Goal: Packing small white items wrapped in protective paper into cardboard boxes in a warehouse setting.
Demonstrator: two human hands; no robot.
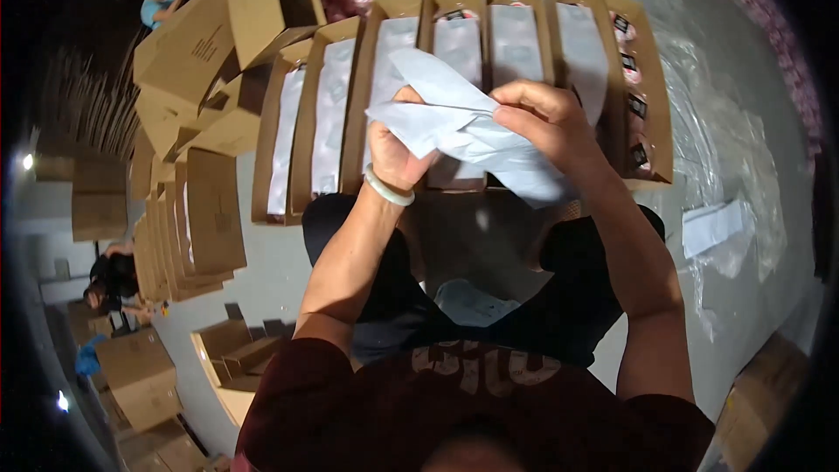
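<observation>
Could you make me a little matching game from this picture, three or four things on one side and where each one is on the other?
Things:
1. pale bangle
2. crumpled white sheet
3. row of open cardboard boxes
4. loose white sheet

Places:
A. lying on the floor at the right
B. on the left wrist
C. pinched between the left hand and the right hand
D. lined up on the floor beyond the hands

Pairs: 1-B, 2-C, 3-D, 4-A
</observation>
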